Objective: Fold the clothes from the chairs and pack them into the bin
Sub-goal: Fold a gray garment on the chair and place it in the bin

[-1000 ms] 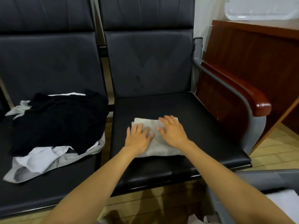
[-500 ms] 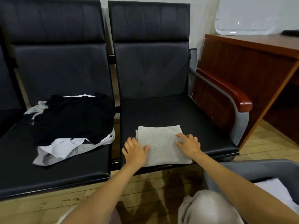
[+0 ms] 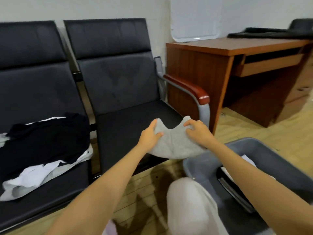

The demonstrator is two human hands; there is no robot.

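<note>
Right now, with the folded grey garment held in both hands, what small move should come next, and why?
Probably swing it slightly right and lower it into the grey bin. The left hand and right hand each grip a side of the folded grey garment, which sags between them past the front edge of the seat, with the bin's rim just below it.

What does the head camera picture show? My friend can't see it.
A left hand and a right hand hold a folded grey cloth by its far corners, sagging just above a black chair, next to a grey bin. A pile of black and white clothes lies on the next chair.
</note>
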